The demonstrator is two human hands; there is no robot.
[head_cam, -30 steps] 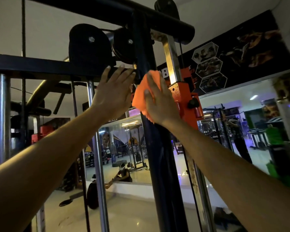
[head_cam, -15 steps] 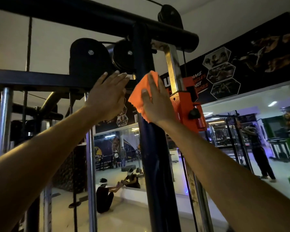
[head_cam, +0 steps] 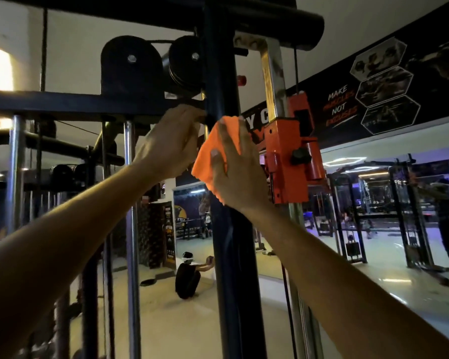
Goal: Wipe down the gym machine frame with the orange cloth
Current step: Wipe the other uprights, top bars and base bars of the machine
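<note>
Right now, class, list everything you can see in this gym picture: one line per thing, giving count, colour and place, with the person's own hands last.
upright post: one, dark, centre, floor to top bar
top bar: one, black, across the top
crossbar: one, dark, left, meeting the post
pulley wheels: two, black, above the crossbar
orange cloth: one, orange, flat against the post
carriage: one, orange with black knob, on the chrome rail right of the post
chrome rail: one, silver, right of the post
wall banner: one, black, upper right
crouching person: one, dark clothes, on the floor behind the post
left hand: one, at the crossbar and post joint
right hand: one, flat, pressing the cloth
</note>
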